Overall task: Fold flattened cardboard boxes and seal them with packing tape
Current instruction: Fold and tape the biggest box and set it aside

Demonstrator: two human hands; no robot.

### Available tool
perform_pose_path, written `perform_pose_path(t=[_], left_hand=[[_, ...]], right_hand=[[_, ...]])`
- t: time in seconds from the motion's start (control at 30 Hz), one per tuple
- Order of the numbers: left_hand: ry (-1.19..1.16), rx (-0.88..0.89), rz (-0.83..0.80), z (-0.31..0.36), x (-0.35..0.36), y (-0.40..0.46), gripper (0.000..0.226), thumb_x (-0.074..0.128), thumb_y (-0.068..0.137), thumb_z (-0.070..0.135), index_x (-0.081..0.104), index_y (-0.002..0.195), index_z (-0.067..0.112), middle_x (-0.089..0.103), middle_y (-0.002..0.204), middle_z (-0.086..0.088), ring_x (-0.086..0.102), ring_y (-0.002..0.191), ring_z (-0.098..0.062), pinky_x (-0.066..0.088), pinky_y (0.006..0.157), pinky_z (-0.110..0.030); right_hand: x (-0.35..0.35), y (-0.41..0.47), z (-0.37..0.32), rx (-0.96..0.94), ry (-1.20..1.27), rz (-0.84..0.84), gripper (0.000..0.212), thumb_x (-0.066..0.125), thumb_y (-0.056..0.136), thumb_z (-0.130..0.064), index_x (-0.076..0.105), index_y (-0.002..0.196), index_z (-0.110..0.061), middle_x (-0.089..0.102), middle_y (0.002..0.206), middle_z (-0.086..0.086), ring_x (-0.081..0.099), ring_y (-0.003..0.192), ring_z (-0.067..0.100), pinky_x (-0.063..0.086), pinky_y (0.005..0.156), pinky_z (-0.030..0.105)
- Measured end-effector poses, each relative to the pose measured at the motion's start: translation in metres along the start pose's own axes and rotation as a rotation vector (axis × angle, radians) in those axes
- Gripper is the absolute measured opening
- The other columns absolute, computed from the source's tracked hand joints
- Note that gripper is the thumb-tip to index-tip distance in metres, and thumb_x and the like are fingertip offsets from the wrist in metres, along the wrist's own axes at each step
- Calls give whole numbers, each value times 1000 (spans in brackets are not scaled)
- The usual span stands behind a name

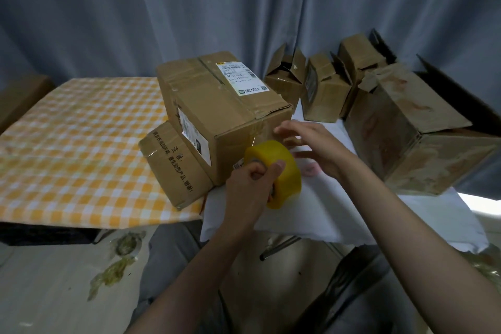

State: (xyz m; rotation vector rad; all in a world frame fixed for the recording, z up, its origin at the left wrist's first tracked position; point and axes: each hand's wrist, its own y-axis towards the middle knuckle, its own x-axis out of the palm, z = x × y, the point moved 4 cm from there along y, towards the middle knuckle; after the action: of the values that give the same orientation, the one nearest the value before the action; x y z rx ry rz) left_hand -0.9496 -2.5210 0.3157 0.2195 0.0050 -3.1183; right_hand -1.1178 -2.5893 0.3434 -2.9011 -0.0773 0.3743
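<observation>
My left hand (250,187) grips a yellow roll of packing tape (279,168), fingers through its core and thumb on the rim. The roll is just in front of a closed cardboard box (230,108) with white shipping labels. This box leans on a smaller brown box with black printed text (176,168). My right hand (311,144) hovers with straight fingers at the near right corner of the labelled box, just behind the roll. Whether a strip of tape runs from roll to box is unclear.
Both boxes sit across an orange-checked tablecloth (67,144) and a white cloth (339,209). Several open cardboard boxes (325,89) stand at the back right, a large worn one (412,138) nearest. Grey curtains hang behind. Crumpled tape scraps (119,260) lie on the floor.
</observation>
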Motion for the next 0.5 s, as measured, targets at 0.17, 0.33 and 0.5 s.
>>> perform_pose_path(t=[0.17, 0.33, 0.5], left_hand=[[24, 7, -9, 2, 2, -1, 45, 70, 90, 41, 61, 69, 3, 55, 54, 0, 55, 56, -11, 47, 62, -32], [-8, -24, -15, -3, 8, 0, 53, 69, 92, 42, 57, 72, -7, 55, 58, -12, 54, 58, -17, 46, 63, -34], [89, -63, -46, -6, 15, 2, 56, 65, 94, 44, 60, 72, -7, 60, 57, -8, 57, 56, -16, 48, 63, -33]], right_hand=[[23, 0, -16, 131, -15, -200, 25, 78, 84, -36, 77, 106, -24, 75, 108, 2, 68, 99, 13, 55, 88, 30], [30, 6, -14, 143, 29, -128, 20, 80, 83, -18, 79, 103, -14, 77, 99, 8, 72, 91, 20, 60, 71, 27], [26, 4, -5, 146, -4, -41, 23, 78, 85, -10, 75, 106, 0, 75, 98, 18, 72, 86, 23, 62, 72, 30]])
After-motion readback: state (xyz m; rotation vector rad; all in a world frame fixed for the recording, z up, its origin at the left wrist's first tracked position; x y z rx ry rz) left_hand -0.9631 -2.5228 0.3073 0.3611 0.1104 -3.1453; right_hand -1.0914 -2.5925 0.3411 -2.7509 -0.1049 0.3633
